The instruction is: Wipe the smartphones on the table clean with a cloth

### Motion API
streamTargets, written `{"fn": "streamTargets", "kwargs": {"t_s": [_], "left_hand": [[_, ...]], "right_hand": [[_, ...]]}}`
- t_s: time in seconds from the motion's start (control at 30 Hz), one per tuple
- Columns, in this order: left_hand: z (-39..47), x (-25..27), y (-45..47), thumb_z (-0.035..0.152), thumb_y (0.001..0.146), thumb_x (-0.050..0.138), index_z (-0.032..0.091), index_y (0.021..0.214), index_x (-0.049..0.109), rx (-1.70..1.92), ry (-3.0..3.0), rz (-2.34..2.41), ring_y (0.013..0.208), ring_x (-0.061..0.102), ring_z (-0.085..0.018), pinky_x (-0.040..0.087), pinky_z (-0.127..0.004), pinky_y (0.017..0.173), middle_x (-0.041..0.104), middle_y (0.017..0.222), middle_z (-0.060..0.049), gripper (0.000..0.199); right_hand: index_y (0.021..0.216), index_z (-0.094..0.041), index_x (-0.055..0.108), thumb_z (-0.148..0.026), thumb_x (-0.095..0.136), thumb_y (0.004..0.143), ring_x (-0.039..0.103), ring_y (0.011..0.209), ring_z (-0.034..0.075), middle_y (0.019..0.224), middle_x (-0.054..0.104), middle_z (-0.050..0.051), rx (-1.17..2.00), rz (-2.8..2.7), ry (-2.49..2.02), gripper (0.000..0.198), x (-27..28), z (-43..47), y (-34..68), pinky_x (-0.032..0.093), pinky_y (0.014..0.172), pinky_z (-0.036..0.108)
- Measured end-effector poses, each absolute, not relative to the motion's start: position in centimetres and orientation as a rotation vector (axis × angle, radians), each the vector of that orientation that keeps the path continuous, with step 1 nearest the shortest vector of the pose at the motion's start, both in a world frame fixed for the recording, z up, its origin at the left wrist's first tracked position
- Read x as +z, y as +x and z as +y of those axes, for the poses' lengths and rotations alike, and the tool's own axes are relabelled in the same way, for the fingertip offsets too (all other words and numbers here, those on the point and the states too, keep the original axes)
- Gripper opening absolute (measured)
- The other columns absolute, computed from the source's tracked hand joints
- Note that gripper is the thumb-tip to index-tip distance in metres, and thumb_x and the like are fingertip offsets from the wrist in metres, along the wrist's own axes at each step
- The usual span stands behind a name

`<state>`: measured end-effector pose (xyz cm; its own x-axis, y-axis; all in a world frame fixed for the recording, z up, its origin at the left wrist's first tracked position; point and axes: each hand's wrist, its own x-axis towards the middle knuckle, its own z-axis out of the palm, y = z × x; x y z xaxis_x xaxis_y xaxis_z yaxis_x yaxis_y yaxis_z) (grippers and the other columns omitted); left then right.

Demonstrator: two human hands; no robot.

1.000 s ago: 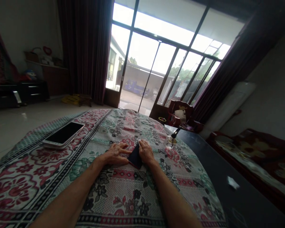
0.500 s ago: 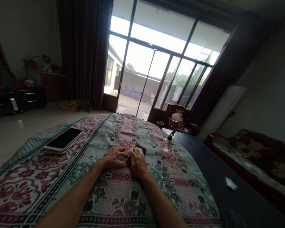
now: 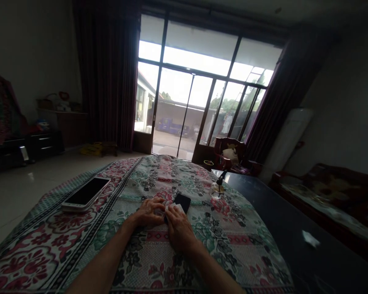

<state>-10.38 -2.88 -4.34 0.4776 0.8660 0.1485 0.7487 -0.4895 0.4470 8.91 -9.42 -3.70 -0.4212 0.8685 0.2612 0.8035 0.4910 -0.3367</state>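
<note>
A dark smartphone (image 3: 183, 200) lies flat on the patterned tablecloth (image 3: 159, 249). Its far end shows, while my hands cover the near part. My right hand (image 3: 180, 226) presses a folded white tissue (image 3: 178, 206) onto the phone's surface, fingers together over it. At the phone's left edge, my left hand (image 3: 149, 211) has its thumb and fingers bent around the near end, gripping it. A larger white phone (image 3: 86, 194) with a black screen rests off to the left. On the right stands a clear bottle with a black pump top (image 3: 217, 188).
A dark low table (image 3: 263, 208) adjoins the cloth-covered table on the right, with a crumpled white tissue (image 3: 310, 239) on it. Farther right is a wooden sofa (image 3: 328, 183). A wooden armchair (image 3: 230, 153) stands near the glass doors (image 3: 174, 118).
My right hand has slid the tissue toward the phone's near end, so more of the far end shows. My left hand stays at the phone's edge. The camera view has tilted slightly.
</note>
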Motion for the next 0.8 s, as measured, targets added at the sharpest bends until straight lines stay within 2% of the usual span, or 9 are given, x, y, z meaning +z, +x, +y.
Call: {"fn": "streamTargets", "kwargs": {"t_s": [0.33, 0.57, 0.8], "left_hand": [[-2.9, -4.4, -10.7, 0.041, 0.073, 0.074, 0.031, 0.111, 0.07, 0.526, 2.435, 1.345, 0.138, 0.04, -0.028, 0.026, -0.044, 0.115, 0.05, 0.146, -0.003, 0.04], [-3.0, -4.0, -10.6, 0.039, 0.075, 0.073, 0.033, 0.126, 0.063, 0.48, 2.501, 1.343, 0.136, 0.042, -0.03, 0.027, -0.046, 0.114, 0.049, 0.147, -0.005, 0.053], [-3.2, -3.4, -10.4, 0.04, 0.082, 0.066, 0.04, 0.122, 0.065, 0.357, 2.54, 1.319, 0.138, 0.038, -0.03, 0.027, -0.048, 0.113, 0.046, 0.149, -0.002, 0.04]], "right_hand": [[0.132, -0.023, 0.056, -0.017, 0.04, 0.097, 0.042, 0.135, 0.024, 0.143, 0.052, 0.007, 0.265, -2.496, -1.001, 0.039, -3.1, -10.0, 11.4, 0.033, 0.112, 0.044], [0.122, -0.021, 0.06, -0.014, 0.043, 0.096, 0.048, 0.125, 0.022, 0.133, 0.058, 0.007, 0.211, -2.448, -0.964, 0.032, -2.5, -9.9, 11.3, 0.037, 0.109, 0.04], [0.123, -0.019, 0.062, -0.016, 0.041, 0.097, 0.05, 0.125, 0.022, 0.132, 0.06, 0.01, 0.19, -2.394, -1.048, 0.033, -2.8, -8.1, 13.4, 0.035, 0.112, 0.042]]}}
